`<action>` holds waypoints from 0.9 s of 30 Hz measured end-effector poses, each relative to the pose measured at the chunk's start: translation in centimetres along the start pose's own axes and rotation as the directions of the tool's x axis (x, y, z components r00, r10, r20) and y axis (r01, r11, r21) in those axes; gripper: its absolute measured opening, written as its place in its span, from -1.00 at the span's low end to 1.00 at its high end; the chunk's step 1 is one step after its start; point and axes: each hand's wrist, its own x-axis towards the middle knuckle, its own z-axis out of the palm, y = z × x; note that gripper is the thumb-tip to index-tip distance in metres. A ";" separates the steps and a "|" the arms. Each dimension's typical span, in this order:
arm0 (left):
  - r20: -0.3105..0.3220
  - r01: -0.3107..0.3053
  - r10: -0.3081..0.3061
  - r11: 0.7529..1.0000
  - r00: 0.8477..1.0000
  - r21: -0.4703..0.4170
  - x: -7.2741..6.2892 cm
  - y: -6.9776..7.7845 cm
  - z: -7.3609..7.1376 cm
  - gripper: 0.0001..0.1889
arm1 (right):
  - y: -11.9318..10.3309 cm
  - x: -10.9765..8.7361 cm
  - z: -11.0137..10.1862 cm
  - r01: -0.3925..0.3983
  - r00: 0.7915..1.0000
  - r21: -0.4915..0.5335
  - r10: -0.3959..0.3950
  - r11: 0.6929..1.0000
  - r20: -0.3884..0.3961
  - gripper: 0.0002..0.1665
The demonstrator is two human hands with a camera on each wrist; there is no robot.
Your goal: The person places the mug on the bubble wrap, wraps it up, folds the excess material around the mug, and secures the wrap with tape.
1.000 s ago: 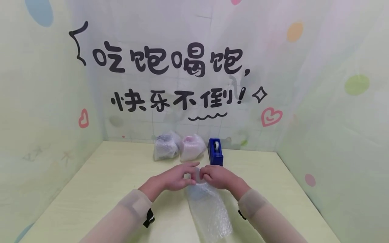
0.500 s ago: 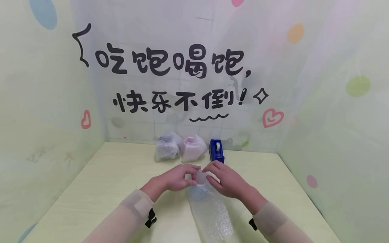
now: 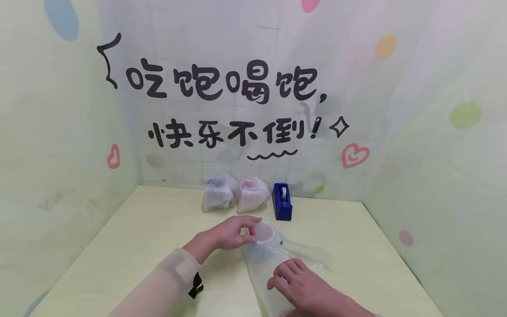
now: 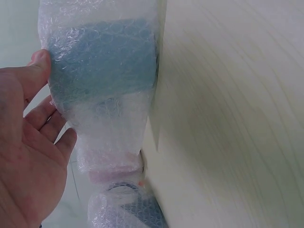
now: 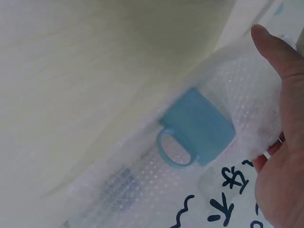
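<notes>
A light blue mug (image 5: pixel 197 126) with a pale inside stands on the table, its mouth upward. Clear bubble wrap (image 3: pixel 277 255) lies against its side and runs towards the near edge, with one part spread to the right. At the mug's left rim, my left hand (image 3: pixel 227 232) holds the mug and wrap with thumb and fingers. My right hand (image 3: pixel 303 286) is over the near part of the wrap, fingers loosely bent and thumb apart from them. In the right wrist view the mug's handle shows through the wrap. Whether the right fingertips touch the wrap is hard to tell.
Two bubble-wrapped bundles, one greyish (image 3: pixel 219 192) and one pink (image 3: pixel 252 195), stand at the back of the table. Right of them is a blue tape dispenser (image 3: pixel 282 202) with a roll of tape. Printed walls enclose the table on three sides.
My right hand has left the mug's rim and come down towards the near edge. The mug's mouth now shows, and part of the wrap has spread to the right. My left hand stays in place.
</notes>
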 end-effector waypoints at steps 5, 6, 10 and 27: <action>-0.005 -0.003 0.003 1.000 1.000 -0.001 -0.2 -0.2 0.1 -0.82 | -0.2 0.9 0.3 0.074 0.997 0.065 -0.071 0.995 -0.044 -0.72; -0.007 -0.002 0.002 1.000 1.000 -0.002 -0.2 -0.2 0.1 -0.82 | 0.0 1.3 0.2 0.087 0.994 0.063 -0.083 0.994 -0.068 -0.73; -0.020 0.000 0.000 1.000 1.000 -0.021 -0.3 -0.3 0.2 -0.84 | 1.3 3.7 0.0 0.083 0.975 0.029 -0.075 0.996 -0.208 -0.73; -0.081 -0.007 -0.005 0.990 0.997 -0.144 -0.9 -1.4 1.0 -0.88 | 7.1 9.3 2.2 -0.404 0.824 0.385 0.513 0.830 -0.241 -0.89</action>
